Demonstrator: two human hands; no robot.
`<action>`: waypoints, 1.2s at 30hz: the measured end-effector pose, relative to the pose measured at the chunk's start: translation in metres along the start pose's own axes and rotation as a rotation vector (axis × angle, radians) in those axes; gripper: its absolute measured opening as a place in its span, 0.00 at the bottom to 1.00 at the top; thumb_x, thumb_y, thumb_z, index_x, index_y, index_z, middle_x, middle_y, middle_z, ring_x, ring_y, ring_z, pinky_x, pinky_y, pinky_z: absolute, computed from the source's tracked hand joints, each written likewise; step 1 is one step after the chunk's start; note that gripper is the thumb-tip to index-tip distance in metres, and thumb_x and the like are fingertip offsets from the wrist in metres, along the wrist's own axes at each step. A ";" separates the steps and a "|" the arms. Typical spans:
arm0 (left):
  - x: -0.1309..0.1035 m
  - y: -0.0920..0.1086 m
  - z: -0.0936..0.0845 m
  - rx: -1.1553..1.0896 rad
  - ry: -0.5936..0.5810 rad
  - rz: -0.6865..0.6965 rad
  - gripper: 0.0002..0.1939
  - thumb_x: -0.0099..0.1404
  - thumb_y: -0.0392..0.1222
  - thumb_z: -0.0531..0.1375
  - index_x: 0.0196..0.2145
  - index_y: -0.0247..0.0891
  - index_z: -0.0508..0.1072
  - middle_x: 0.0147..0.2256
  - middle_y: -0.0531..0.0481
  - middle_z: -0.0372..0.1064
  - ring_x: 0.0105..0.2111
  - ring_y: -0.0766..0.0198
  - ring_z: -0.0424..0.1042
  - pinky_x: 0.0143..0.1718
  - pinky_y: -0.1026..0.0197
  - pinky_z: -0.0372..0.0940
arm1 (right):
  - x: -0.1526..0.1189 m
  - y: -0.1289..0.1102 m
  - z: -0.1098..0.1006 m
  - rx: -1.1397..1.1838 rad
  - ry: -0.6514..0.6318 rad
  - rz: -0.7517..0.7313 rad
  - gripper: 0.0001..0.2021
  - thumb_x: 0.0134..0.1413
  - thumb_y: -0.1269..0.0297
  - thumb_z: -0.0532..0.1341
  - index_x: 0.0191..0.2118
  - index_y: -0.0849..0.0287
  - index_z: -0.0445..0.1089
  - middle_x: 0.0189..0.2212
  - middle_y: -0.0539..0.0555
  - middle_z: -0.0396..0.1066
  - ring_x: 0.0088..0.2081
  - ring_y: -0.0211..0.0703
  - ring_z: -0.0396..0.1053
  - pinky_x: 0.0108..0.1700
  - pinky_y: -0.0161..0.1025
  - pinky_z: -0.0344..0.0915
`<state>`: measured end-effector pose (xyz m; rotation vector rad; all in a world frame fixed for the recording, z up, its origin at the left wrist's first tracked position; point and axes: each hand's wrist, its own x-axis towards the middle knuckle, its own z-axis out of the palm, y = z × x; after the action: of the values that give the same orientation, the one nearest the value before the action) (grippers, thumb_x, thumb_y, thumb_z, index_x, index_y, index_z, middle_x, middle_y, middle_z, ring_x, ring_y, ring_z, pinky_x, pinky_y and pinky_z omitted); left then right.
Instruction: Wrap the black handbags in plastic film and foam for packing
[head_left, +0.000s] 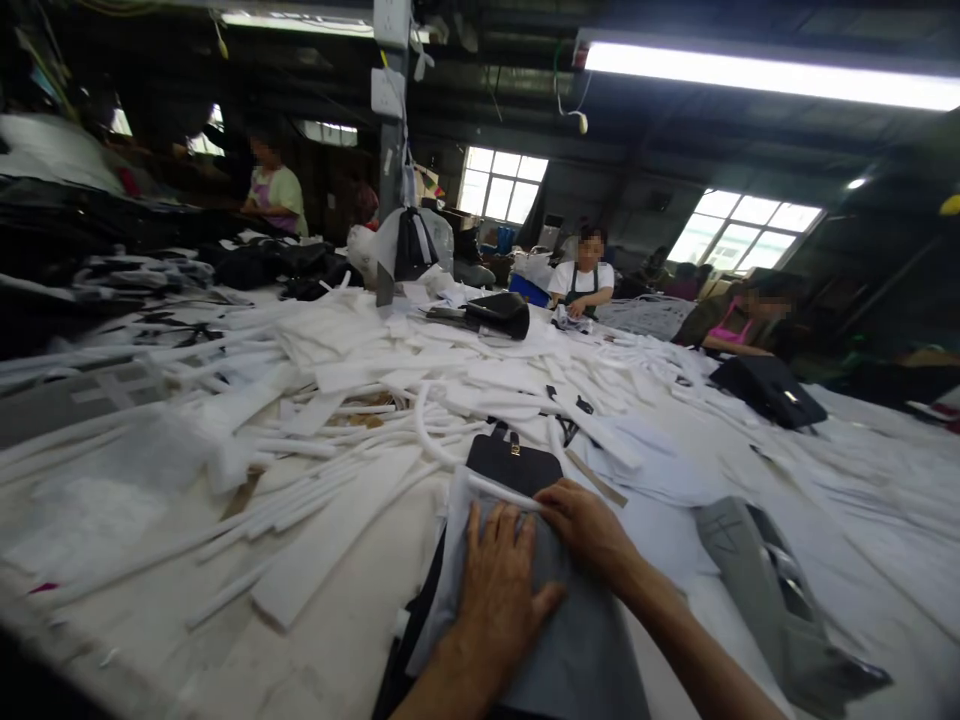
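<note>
A dark bag (517, 460) with a gold-coloured clasp lies in front of me on the table. Over its lower part rests a thin, translucent whitish sheet (570, 640). My left hand (495, 580) presses flat on this sheet, fingers spread. Along the sheet's upper edge, just below the clasp, runs a white foam rod (499, 490). The fingers of my right hand (589, 525) are bent and closed around the right end of that rod; the fingertips are partly hidden.
White foam strips (337, 540) and rods cover the table to the left. A grey wrapped piece (780, 600) lies at right. Farther off are a black bag (772, 390), a dark bag (495, 315) and a post (391, 200). Several people (585, 275) work across the table.
</note>
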<state>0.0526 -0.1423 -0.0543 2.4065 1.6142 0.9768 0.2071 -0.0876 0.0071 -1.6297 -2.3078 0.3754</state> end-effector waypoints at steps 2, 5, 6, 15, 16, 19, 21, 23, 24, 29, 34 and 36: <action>0.001 0.000 0.000 -0.004 -0.005 -0.005 0.33 0.56 0.59 0.64 0.54 0.39 0.68 0.53 0.42 0.65 0.57 0.46 0.61 0.62 0.35 0.49 | 0.003 -0.008 -0.006 -0.117 -0.012 -0.027 0.11 0.58 0.68 0.56 0.39 0.54 0.76 0.36 0.54 0.73 0.40 0.46 0.70 0.45 0.41 0.61; 0.002 0.000 -0.002 -0.023 -0.010 0.002 0.33 0.54 0.58 0.66 0.53 0.39 0.67 0.53 0.42 0.65 0.56 0.46 0.61 0.62 0.33 0.48 | 0.006 -0.021 -0.013 -0.232 0.021 -0.068 0.10 0.58 0.69 0.57 0.37 0.53 0.76 0.34 0.54 0.74 0.42 0.49 0.69 0.47 0.45 0.57; 0.002 0.001 -0.002 -0.030 -0.009 0.007 0.33 0.54 0.57 0.66 0.53 0.39 0.67 0.52 0.42 0.65 0.56 0.46 0.62 0.62 0.33 0.48 | 0.007 -0.024 -0.013 -0.254 0.026 -0.072 0.10 0.58 0.69 0.57 0.38 0.53 0.76 0.34 0.54 0.74 0.42 0.49 0.69 0.47 0.44 0.57; -0.004 -0.003 0.010 0.093 0.193 0.019 0.24 0.61 0.44 0.62 0.52 0.34 0.65 0.55 0.37 0.62 0.59 0.45 0.58 0.57 0.38 0.59 | -0.004 -0.011 0.016 -0.230 0.019 -0.045 0.13 0.62 0.69 0.54 0.39 0.52 0.76 0.34 0.54 0.73 0.38 0.44 0.68 0.40 0.39 0.60; -0.004 -0.003 0.011 0.110 0.194 0.024 0.24 0.62 0.44 0.61 0.54 0.34 0.64 0.58 0.38 0.60 0.61 0.45 0.56 0.58 0.37 0.58 | -0.005 -0.009 0.016 -0.213 0.027 -0.070 0.13 0.62 0.69 0.54 0.38 0.51 0.76 0.34 0.53 0.73 0.39 0.44 0.67 0.42 0.40 0.60; -0.001 -0.003 0.009 0.177 0.170 0.037 0.25 0.65 0.46 0.58 0.57 0.36 0.62 0.61 0.39 0.56 0.63 0.46 0.51 0.60 0.37 0.55 | -0.006 -0.005 0.015 -0.128 0.031 -0.132 0.12 0.63 0.67 0.55 0.40 0.50 0.76 0.35 0.52 0.72 0.40 0.43 0.66 0.45 0.41 0.60; 0.001 -0.003 0.008 0.214 0.156 0.041 0.25 0.65 0.47 0.57 0.57 0.34 0.63 0.61 0.38 0.57 0.63 0.46 0.52 0.60 0.37 0.55 | -0.006 -0.003 0.014 -0.079 0.035 -0.157 0.13 0.63 0.66 0.54 0.42 0.49 0.76 0.36 0.52 0.71 0.39 0.43 0.66 0.46 0.41 0.60; 0.001 -0.002 0.008 0.234 0.157 0.037 0.27 0.65 0.49 0.57 0.58 0.33 0.63 0.61 0.37 0.58 0.63 0.45 0.53 0.60 0.37 0.56 | -0.006 -0.001 0.014 -0.071 0.050 -0.184 0.13 0.63 0.68 0.54 0.42 0.48 0.76 0.35 0.52 0.71 0.39 0.43 0.65 0.46 0.42 0.60; 0.001 -0.001 0.007 0.238 0.162 0.033 0.28 0.65 0.49 0.57 0.59 0.33 0.62 0.61 0.37 0.57 0.63 0.45 0.52 0.60 0.37 0.56 | -0.006 0.000 0.015 -0.072 0.058 -0.195 0.14 0.63 0.69 0.54 0.42 0.48 0.76 0.34 0.52 0.71 0.39 0.43 0.65 0.46 0.42 0.60; -0.001 0.000 0.005 0.189 0.221 -0.003 0.27 0.65 0.48 0.57 0.59 0.36 0.62 0.60 0.41 0.59 0.62 0.45 0.54 0.59 0.35 0.56 | -0.009 0.008 0.025 0.042 0.115 -0.178 0.13 0.64 0.67 0.52 0.45 0.51 0.74 0.38 0.54 0.71 0.41 0.45 0.66 0.46 0.44 0.62; -0.002 0.002 0.002 0.137 0.215 -0.016 0.24 0.64 0.47 0.57 0.56 0.38 0.64 0.58 0.42 0.61 0.61 0.44 0.55 0.57 0.33 0.57 | -0.007 0.014 0.029 0.104 0.095 -0.157 0.13 0.64 0.63 0.53 0.46 0.51 0.73 0.38 0.54 0.71 0.42 0.46 0.67 0.47 0.45 0.63; -0.001 0.002 0.000 0.144 0.195 -0.009 0.25 0.64 0.45 0.57 0.58 0.39 0.62 0.62 0.42 0.56 0.62 0.43 0.51 0.56 0.33 0.58 | -0.007 0.014 0.028 0.073 0.099 -0.181 0.13 0.64 0.63 0.53 0.46 0.50 0.74 0.38 0.54 0.71 0.41 0.46 0.67 0.46 0.44 0.63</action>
<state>0.0542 -0.1440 -0.0537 2.4588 1.8165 1.1640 0.2106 -0.0905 -0.0250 -1.3607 -2.3154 0.3263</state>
